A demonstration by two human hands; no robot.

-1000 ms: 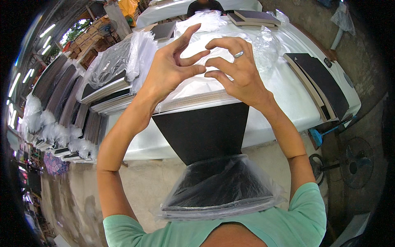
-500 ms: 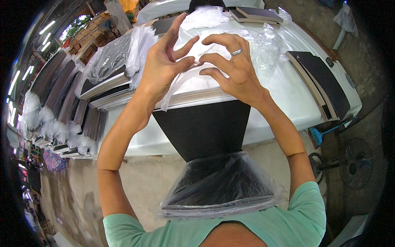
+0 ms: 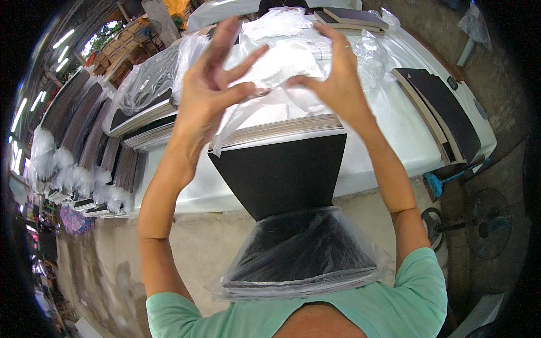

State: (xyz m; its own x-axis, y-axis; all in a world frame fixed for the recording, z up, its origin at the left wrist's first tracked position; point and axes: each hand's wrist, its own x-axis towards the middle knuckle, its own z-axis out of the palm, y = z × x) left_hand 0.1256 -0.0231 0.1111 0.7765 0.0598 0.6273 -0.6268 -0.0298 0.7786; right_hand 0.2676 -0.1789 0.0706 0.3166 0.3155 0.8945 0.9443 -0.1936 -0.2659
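Clear plastic film [image 3: 230,127] hangs beside my left hand [image 3: 205,84], which is open, thumb and fingers spread; whether the hand bears the film is unclear. My right hand [image 3: 341,84] is open too, thumb and index finger well apart, its other fingers partly hidden. Both hands hover over the table, above a thick stack of flat boards [image 3: 282,129] with pale, layered edges and a black front face [image 3: 282,174]. Close to my chest, a black panel in a clear plastic bag [image 3: 304,250] adjoins that face's lower end.
The white-covered table [image 3: 389,127] carries wrapped black boards [image 3: 149,84] at left, crumpled clear plastic [image 3: 369,65] and black panels [image 3: 442,107] at right. Further left are many stacked boards [image 3: 84,118]. A fan [image 3: 484,225] and a blue-headed tool [image 3: 434,186] are at right.
My hands have moved apart, the left going left and the right going right and up. The right fingers have opened wider. More of the board stack's layered top edge shows.
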